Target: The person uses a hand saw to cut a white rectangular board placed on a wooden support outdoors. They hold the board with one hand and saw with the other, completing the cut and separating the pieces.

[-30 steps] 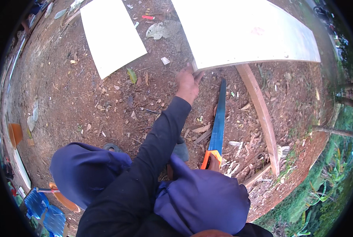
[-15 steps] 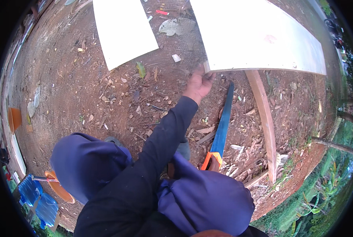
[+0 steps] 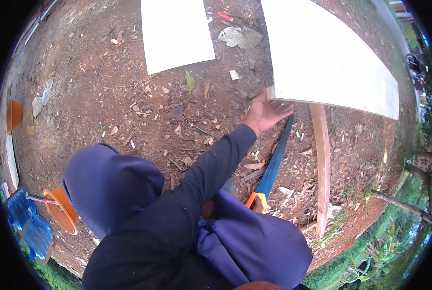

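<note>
My left hand (image 3: 268, 115) reaches forward with its fingers stretched out, touching or very near the front corner of a large white board (image 3: 332, 63). It grips nothing that I can see. My right hand (image 3: 258, 206) is mostly hidden beside my right knee, with its fingers wrapped round the orange handle of a hand saw (image 3: 277, 162). The dark blue-green blade points forward, its tip close to my left fingers and the board's front edge. A wooden leg (image 3: 320, 164) slants down from under the board toward the ground.
A second white panel (image 3: 177, 36) lies ahead on the left. Wood scraps and leaves litter the brown earth. To my left are an orange bowl (image 3: 63, 212) with a hammer-like tool across it, a blue plastic object (image 3: 38, 237) and another orange container (image 3: 15, 116). Branches (image 3: 404, 205) edge the right.
The view has shifted, so the boards sit farther right and lower. My left hand's fingers have opened from a curl at the board's corner. The saw remains in my right hand.
</note>
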A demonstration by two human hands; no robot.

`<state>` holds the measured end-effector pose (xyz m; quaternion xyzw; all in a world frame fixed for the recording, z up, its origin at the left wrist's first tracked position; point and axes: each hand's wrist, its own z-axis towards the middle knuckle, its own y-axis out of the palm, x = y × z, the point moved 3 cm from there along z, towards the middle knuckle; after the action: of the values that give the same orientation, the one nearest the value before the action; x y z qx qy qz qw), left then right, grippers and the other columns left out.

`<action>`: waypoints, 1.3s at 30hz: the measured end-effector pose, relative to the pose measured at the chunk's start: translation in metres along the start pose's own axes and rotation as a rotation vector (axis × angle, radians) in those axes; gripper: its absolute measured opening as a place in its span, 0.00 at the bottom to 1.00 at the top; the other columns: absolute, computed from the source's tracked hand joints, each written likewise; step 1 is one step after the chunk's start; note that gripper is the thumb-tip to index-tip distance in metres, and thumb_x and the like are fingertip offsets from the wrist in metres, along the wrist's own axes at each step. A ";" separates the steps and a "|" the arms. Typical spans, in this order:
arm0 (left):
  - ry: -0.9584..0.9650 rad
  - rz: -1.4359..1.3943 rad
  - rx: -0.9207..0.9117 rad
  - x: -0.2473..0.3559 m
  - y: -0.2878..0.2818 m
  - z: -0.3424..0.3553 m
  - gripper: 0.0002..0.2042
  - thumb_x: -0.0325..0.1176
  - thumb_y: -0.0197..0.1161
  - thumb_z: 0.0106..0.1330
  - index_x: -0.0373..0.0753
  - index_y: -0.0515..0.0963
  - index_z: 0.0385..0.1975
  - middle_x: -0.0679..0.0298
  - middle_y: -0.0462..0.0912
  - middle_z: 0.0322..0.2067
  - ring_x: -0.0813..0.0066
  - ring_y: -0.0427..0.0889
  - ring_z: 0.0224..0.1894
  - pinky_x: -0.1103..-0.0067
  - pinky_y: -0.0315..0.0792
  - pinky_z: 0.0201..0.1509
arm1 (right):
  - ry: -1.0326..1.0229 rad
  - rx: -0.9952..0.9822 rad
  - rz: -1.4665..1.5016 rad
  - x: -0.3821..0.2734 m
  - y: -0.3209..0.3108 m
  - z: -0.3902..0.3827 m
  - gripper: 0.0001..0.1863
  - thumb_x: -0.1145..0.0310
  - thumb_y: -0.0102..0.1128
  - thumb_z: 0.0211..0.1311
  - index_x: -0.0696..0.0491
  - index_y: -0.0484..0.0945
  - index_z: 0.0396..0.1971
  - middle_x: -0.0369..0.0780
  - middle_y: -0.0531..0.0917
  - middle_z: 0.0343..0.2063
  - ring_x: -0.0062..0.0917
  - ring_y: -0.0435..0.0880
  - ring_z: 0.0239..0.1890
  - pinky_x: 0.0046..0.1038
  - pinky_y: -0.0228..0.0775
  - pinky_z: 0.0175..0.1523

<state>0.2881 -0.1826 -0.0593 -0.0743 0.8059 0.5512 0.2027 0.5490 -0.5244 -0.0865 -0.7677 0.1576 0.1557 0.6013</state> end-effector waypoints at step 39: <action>0.274 1.089 0.641 0.085 -0.036 -0.067 0.21 0.56 0.48 0.80 0.43 0.74 0.49 0.64 0.79 0.40 0.67 0.78 0.43 0.64 0.74 0.52 | 0.580 -0.048 1.716 -0.071 -0.076 0.016 0.29 0.59 0.60 0.61 0.71 0.79 0.51 0.39 0.79 0.20 0.24 0.78 0.20 0.25 0.70 0.27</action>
<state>0.2065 -0.2492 -0.1039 0.3399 0.8714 0.2927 -0.1987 0.5164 -0.4878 0.0064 -0.4079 0.8177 0.3540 0.1993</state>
